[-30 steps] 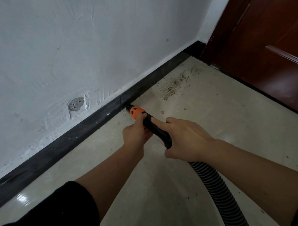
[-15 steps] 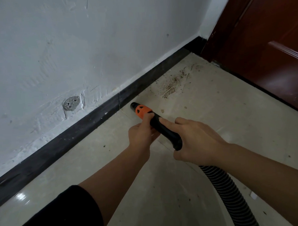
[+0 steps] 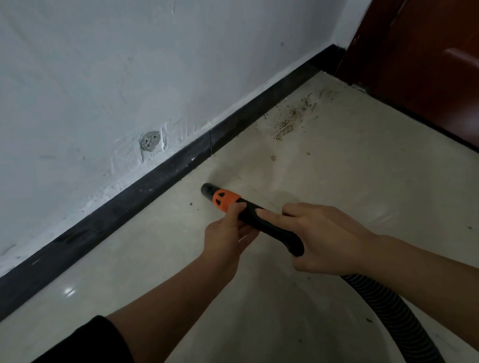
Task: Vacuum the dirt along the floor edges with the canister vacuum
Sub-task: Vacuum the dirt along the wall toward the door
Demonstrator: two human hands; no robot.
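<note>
Black ribbed hose [image 3: 398,320] runs from near right into the right hand [image 3: 326,238], which grips the rear of the vacuum tube [image 3: 273,229]. Left hand [image 3: 227,236] holds the tube further forward, thumb just behind its orange collar [image 3: 225,199]. Tube black, slightly curved, round tip pointing far-left, low over pale floor [image 3: 356,181], near the black baseboard [image 3: 150,179] but apart; floor contact unclear. Farther, brown dirt patch [image 3: 288,121] beside baseboard, near dark red door [image 3: 433,63].

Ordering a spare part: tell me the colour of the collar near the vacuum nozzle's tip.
Orange collar, on a black nozzle; head view.
</note>
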